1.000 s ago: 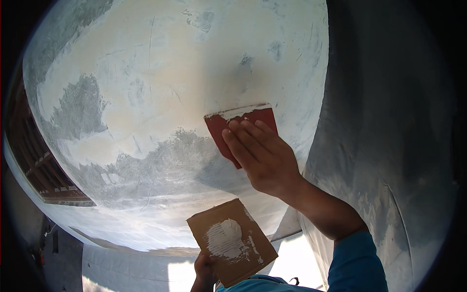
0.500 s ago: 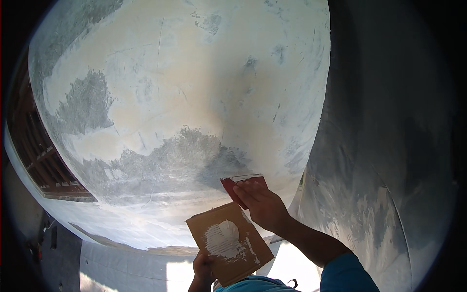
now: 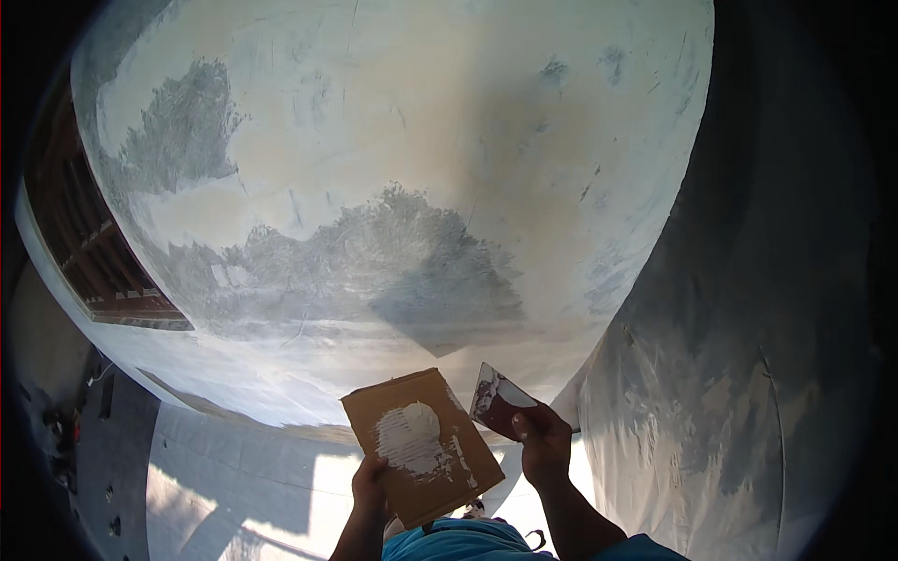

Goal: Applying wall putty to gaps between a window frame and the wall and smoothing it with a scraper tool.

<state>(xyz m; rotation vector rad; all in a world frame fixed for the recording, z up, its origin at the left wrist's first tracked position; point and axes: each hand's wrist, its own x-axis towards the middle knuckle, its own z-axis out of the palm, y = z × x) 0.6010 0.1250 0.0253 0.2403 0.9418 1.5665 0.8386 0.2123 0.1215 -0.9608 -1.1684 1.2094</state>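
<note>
My left hand (image 3: 371, 486) grips a brown cardboard piece (image 3: 430, 496) by its left edge and holds it tilted in front of my body. A mound of white filler paste (image 3: 412, 438) lies on the cardboard, with a smeared streak to its right. In my right hand (image 3: 545, 446) is a dark red, flat putty spreader (image 3: 498, 413), thumb on its face. White paste coats parts of the spreader's face. It is just right of the cardboard, apart from the wall (image 3: 374, 122), whose surface is patched in cream white and rough grey.
A dark brown barred window (image 3: 94, 243) is set in the wall at the left. To the right stands a shadowed grey surface (image 3: 711, 393) with pale smears. Below, sunlit pale ground (image 3: 253, 467) carries shadows.
My right hand has drawn the spreader down and back from the wall and turned its face into view. The cardboard has shifted slightly left and up in the picture. The view has tilted lower.
</note>
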